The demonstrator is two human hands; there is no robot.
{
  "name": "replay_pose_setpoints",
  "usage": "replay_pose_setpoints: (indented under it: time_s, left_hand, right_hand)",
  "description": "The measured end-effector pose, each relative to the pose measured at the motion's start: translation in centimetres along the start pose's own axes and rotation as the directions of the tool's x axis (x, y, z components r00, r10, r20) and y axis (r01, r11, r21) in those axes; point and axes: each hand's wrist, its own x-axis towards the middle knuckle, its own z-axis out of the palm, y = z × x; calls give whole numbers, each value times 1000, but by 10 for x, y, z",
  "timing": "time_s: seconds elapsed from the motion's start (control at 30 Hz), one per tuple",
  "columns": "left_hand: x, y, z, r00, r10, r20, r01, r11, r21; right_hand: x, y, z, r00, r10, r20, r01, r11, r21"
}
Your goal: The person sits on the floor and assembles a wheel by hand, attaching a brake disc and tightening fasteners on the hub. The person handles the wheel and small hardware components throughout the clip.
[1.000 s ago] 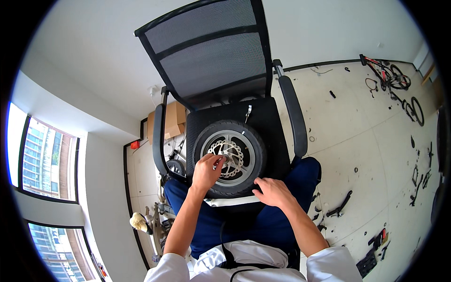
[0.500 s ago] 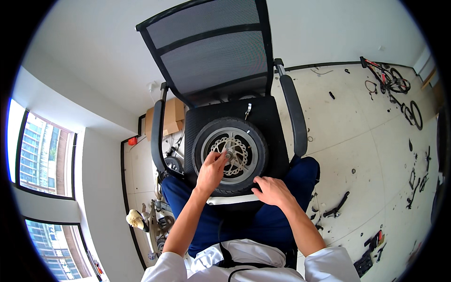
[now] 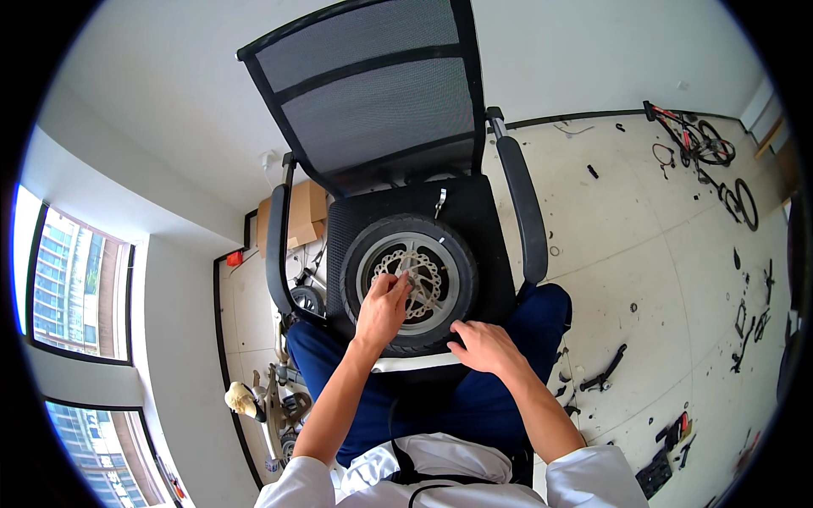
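Observation:
A small wheel (image 3: 462,279) with a black tyre, grey rim and silver brake disc (image 3: 432,298) lies flat on the black chair seat (image 3: 495,254). My left hand (image 3: 381,311) reaches over the tyre to the hub, its thumb and fingers pinched together there. Whatever it pinches is hidden by the fingertips. My right hand (image 3: 487,345) rests at the tyre's near right edge, fingers loosely bent, thumb apart, holding nothing. Beyond the wheel, a small silver tool (image 3: 440,201) lies on the seat.
The chair's armrests (image 3: 523,203) flank the seat, with its mesh back (image 3: 381,102) behind. A cardboard box (image 3: 306,212) and scooter parts (image 3: 279,406) stand at left. On the right floor are a bicycle (image 3: 694,144), a black curved part (image 3: 603,372) and several scattered pieces.
The view has shifted slightly, so the chair and wheel sit a little further left. My left fingertips remain at the hub and my right hand stays by the tyre edge.

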Motion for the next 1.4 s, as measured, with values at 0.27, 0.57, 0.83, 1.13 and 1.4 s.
replay_pose_setpoints:
  time_s: [0.27, 0.57, 0.83, 1.13, 1.4]
  left_hand:
    - [-13, 3, 6, 992, 94, -79, -80, 983, 164]
    - [-10, 4, 0, 995, -5, -102, 4, 1000, -17]
    - [-8, 3, 0, 979, -144, -142, 108, 966, -236]
    - [-6, 2, 7, 962, -244, -123, 191, 922, -336]
    - [-15, -23, 10, 961, -192, -200, 135, 954, -268]
  right_hand:
    - [0, 2, 2, 1000, -12, 2, 12, 1000, 1]
    - [1, 1, 3, 1000, -16, 15, 16, 1000, -14]
    - [-1, 1, 4, 1000, -9, 19, 9, 1000, -16]
    - [-1, 3, -3, 1000, -3, 29, 4, 1000, -19]
    - [10, -26, -22, 1000, 12, 6, -13, 1000, 13]
